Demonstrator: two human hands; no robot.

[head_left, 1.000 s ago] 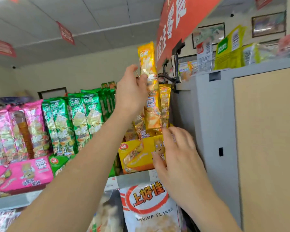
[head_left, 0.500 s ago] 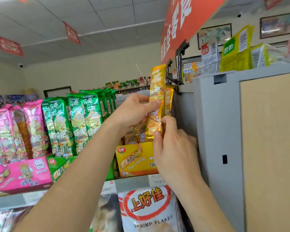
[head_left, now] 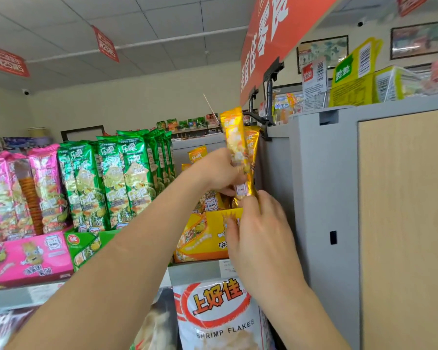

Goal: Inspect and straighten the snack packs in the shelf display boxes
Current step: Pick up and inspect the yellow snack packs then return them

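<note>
Grey cabinet hard against yellow box; open air above

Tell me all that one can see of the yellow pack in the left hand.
The yellow pack is long, narrow and of glossy foil, printed with a snack picture. It stands almost upright, its top leaning left, above the yellow box. The left hand grips its middle; the right hand touches its lower end. A second pack stands behind it.
</note>
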